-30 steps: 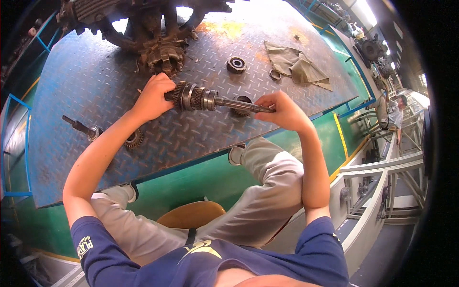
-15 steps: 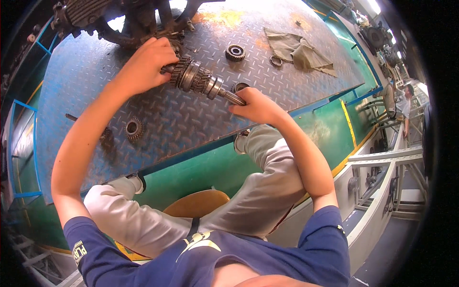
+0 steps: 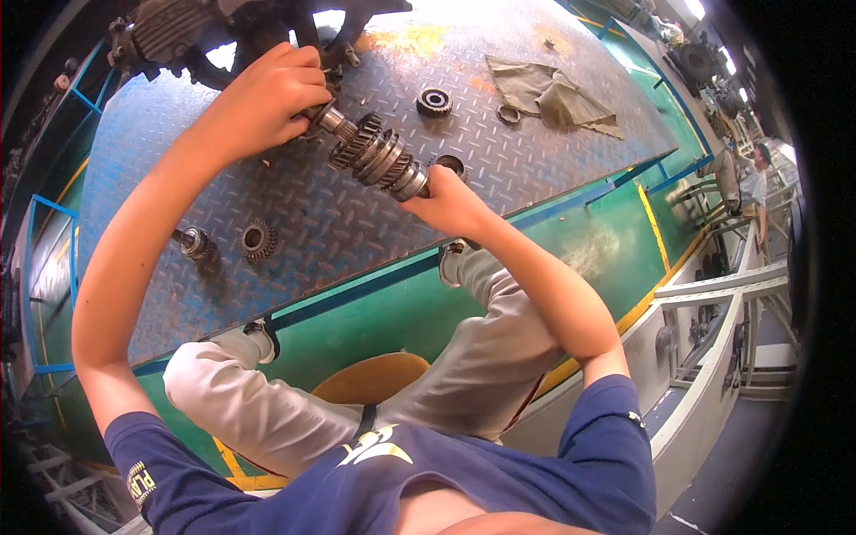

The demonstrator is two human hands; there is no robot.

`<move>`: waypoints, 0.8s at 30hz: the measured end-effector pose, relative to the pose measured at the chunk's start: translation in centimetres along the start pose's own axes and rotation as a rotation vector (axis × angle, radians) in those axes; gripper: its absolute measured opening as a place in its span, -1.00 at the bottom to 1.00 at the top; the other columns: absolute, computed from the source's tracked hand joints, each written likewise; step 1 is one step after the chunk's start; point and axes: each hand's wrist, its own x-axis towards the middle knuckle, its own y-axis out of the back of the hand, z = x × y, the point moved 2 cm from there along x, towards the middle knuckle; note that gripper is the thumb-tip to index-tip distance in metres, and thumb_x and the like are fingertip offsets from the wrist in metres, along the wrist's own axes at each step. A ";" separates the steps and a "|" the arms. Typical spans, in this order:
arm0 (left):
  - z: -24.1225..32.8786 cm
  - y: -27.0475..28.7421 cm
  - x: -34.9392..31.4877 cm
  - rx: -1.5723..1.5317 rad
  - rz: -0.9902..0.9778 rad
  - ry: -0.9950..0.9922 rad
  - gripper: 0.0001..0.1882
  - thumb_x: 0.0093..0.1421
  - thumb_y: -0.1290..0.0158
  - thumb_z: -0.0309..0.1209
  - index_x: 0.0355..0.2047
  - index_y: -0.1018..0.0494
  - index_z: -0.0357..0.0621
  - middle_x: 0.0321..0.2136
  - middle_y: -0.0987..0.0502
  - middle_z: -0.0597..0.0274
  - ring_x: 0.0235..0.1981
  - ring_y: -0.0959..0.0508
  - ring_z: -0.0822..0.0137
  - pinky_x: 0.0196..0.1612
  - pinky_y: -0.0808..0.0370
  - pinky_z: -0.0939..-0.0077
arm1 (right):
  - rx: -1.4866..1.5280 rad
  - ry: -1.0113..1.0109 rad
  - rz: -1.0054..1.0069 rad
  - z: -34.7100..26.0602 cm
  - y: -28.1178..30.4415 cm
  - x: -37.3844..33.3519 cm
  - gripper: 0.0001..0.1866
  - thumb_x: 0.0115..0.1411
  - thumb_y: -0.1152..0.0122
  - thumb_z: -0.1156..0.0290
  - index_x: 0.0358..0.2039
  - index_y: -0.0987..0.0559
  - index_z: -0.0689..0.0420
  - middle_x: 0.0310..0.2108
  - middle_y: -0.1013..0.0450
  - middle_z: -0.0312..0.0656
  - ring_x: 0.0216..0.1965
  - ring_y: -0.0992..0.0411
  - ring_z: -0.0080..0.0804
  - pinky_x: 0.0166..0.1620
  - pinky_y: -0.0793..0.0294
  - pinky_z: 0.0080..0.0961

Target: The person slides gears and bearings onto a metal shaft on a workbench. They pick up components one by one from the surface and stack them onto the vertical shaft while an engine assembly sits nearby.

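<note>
A metal gear shaft (image 3: pixel 379 160) with several toothed gears and collars slants down to the right above the steel table. My left hand (image 3: pixel 276 100) is closed around its upper end, close to the dark casing; its fingers partly hide what they grip. Between that hand and the gears a bare splined stretch shows. My right hand (image 3: pixel 450 203) is wrapped round the lower end, just past the last collar, and hides the shaft's tip. Right behind this hand lies a ring-shaped gear (image 3: pixel 451 163).
A big dark cast casing (image 3: pixel 178 40) stands at the far left. The diamond-plate table (image 3: pixel 321 241) bears a gear (image 3: pixel 259 241), a short geared shaft (image 3: pixel 194 242), a thick gear (image 3: pixel 434 102), a thin ring (image 3: pixel 508 114) and an olive cloth (image 3: pixel 566 100). Another person (image 3: pixel 752 183) is far right.
My left hand has shifted up and left, and a splined stretch of shaft now shows beside it. My right hand has slid toward the gears, covering the splined lower end.
</note>
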 end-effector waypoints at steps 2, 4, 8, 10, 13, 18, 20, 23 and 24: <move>0.1 0.8 0.5 0.067 0.014 -0.055 -0.60 -0.21 -0.34 -0.59 -0.26 -0.59 -0.24 -0.26 -0.57 0.22 -0.06 -0.49 0.14 0.06 -0.45 0.25 | 0.021 0.013 0.040 -0.3 -0.6 0.3 -0.56 0.06 -0.40 0.23 -0.41 -0.58 0.48 -0.55 -0.51 0.19 -0.46 -0.58 -0.08 -0.34 -0.49 -0.15; 0.2 1.8 1.1 0.148 0.020 -0.085 -0.60 -0.21 -0.34 -0.59 -0.26 -0.59 -0.22 -0.24 -0.57 0.22 -0.01 -0.49 0.15 0.12 -0.44 0.26 | 0.096 0.029 0.061 -0.5 -0.8 0.4 -0.61 0.07 -0.40 0.26 -0.39 -0.58 0.43 -0.59 -0.48 0.06 -0.50 -0.52 -0.22 -0.36 -0.47 -0.18; 0.8 4.5 2.5 0.314 0.003 -0.128 -0.61 -0.20 -0.33 -0.59 -0.26 -0.59 -0.20 -0.21 -0.57 0.23 0.06 -0.49 0.17 0.21 -0.42 0.29 | 0.273 0.109 0.104 -1.7 -1.3 1.1 -0.68 0.12 -0.38 0.30 -0.39 -0.58 0.38 -0.62 -0.44 -0.10 -0.50 -0.37 -0.49 -0.38 -0.43 -0.30; 1.5 5.9 3.2 0.382 0.013 -0.174 -0.65 -0.17 -0.30 -0.57 -0.28 -0.58 -0.19 -0.22 -0.57 0.25 0.07 -0.48 0.18 0.24 -0.40 0.29 | 0.378 0.148 0.117 -2.5 -1.8 1.6 -0.71 0.15 -0.38 0.33 -0.39 -0.59 0.35 -0.61 -0.44 -0.17 -0.48 -0.30 -0.57 -0.38 -0.42 -0.35; 2.6 7.8 4.4 0.471 0.044 -0.274 -0.79 -0.07 -0.21 -0.52 -0.35 -0.58 -0.17 -0.26 -0.56 0.27 0.07 -0.47 0.19 0.28 -0.37 0.28 | 0.540 0.230 0.141 -4.0 -2.9 2.5 -0.76 0.17 -0.38 0.37 -0.35 -0.60 0.32 -0.57 -0.46 -0.26 -0.43 -0.27 -0.62 -0.34 -0.42 -0.40; 3.9 10.0 5.2 0.584 -0.028 -0.294 -0.85 -0.06 -0.18 -0.51 -0.40 -0.58 -0.16 -0.27 -0.56 0.28 0.07 -0.47 0.20 0.29 -0.36 0.28 | 0.717 0.337 0.132 -5.5 -4.5 3.5 -0.82 0.18 -0.39 0.44 -0.30 -0.61 0.29 -0.48 -0.51 -0.33 -0.38 -0.29 -0.64 -0.26 -0.44 -0.43; 4.2 10.5 4.9 0.607 -0.047 -0.290 -0.86 -0.07 -0.18 -0.51 -0.42 -0.58 -0.16 -0.28 -0.56 0.28 0.07 -0.47 0.20 0.30 -0.35 0.28 | 0.674 0.319 0.141 -5.8 -4.7 3.8 -0.83 0.18 -0.38 0.45 -0.29 -0.62 0.28 -0.47 -0.51 -0.34 -0.37 -0.30 -0.65 -0.26 -0.44 -0.44; 4.6 10.6 4.3 0.638 -0.111 -0.273 -0.86 -0.08 -0.19 -0.50 -0.43 -0.58 -0.16 -0.28 -0.57 0.29 0.07 -0.48 0.19 0.31 -0.34 0.27 | 0.654 0.375 0.122 -6.3 -4.9 4.4 -0.83 0.18 -0.38 0.46 -0.27 -0.64 0.28 -0.46 -0.52 -0.34 -0.36 -0.31 -0.66 -0.25 -0.45 -0.44; 4.8 10.5 4.1 0.652 -0.125 -0.278 -0.86 -0.08 -0.19 -0.50 -0.43 -0.59 -0.15 -0.28 -0.58 0.29 0.08 -0.48 0.20 0.32 -0.34 0.27 | 0.651 0.400 0.124 -6.5 -4.9 4.6 -0.83 0.18 -0.38 0.46 -0.27 -0.64 0.28 -0.46 -0.53 -0.34 -0.36 -0.32 -0.66 -0.25 -0.45 -0.44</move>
